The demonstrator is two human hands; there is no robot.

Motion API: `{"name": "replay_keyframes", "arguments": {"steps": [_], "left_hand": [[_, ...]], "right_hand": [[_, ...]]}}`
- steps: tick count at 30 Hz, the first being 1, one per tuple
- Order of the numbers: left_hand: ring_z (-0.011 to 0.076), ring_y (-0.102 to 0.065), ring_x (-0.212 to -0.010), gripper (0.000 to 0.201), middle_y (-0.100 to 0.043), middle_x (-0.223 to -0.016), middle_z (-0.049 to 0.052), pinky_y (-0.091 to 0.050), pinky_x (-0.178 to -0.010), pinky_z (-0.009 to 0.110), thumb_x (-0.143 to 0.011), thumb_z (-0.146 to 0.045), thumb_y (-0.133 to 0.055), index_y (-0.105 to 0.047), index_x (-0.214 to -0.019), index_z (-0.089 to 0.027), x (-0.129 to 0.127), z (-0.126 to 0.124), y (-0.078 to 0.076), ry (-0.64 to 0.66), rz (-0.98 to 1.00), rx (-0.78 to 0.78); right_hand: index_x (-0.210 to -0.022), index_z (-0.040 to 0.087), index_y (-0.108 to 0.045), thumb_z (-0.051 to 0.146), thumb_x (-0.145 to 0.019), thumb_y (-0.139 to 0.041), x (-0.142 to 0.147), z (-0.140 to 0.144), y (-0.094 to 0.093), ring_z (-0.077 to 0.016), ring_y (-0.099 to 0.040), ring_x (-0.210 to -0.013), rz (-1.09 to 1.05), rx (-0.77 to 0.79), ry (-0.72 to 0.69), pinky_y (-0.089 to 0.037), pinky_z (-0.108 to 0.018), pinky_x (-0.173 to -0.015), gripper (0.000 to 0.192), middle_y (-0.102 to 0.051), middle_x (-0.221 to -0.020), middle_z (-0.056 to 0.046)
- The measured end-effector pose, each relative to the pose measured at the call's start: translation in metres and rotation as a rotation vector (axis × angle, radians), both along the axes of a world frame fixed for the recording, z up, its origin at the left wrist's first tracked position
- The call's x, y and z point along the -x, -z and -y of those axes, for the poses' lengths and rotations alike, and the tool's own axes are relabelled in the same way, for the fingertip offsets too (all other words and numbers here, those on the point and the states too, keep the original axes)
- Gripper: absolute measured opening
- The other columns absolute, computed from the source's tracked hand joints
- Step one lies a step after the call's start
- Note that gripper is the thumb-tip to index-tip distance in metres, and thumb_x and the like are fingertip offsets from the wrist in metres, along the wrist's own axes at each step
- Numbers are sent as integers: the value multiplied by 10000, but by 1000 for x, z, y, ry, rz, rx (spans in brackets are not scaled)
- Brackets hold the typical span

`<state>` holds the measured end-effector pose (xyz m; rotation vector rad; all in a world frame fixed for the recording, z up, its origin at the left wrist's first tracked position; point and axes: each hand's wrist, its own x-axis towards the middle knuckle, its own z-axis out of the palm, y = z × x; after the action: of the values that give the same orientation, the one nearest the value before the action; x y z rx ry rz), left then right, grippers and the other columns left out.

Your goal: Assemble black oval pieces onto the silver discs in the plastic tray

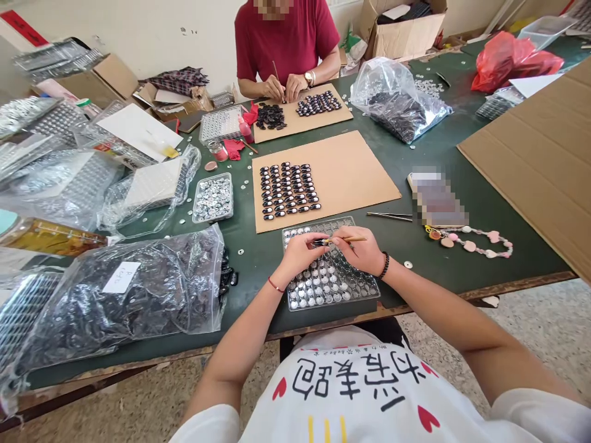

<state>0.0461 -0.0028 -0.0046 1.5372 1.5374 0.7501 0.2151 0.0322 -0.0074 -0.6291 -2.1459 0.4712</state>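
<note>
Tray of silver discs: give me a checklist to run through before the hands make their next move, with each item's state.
1. Left hand grips a small dark piece: ok.
2. Right hand holds the brush, tip at the piece: ok.
3. Tray lies flat, inside the table edge: ok.
4. Cardboard sheet has bare space beside the rows of finished pieces: ok.
5. Brush tip loaded: cannot tell.
6. Tweezers lie apart from both hands: ok.
</note>
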Motion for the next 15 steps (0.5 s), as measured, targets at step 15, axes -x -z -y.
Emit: {"name": "replay_keyframes", "arguments": {"steps": [15], "left_hand": [[78, -455, -446, 304, -596, -691, 19, -359, -456, 211, -802, -362, -436, -606, -950, -157, -2, 2, 2, -75, 208, 33]], "right_hand": [[-781, 166, -553, 266, -869, -404, 8, 6, 1, -113, -465, -595, 161, -48, -43, -360, -231, -585, 200, -517, -672, -26]]}}
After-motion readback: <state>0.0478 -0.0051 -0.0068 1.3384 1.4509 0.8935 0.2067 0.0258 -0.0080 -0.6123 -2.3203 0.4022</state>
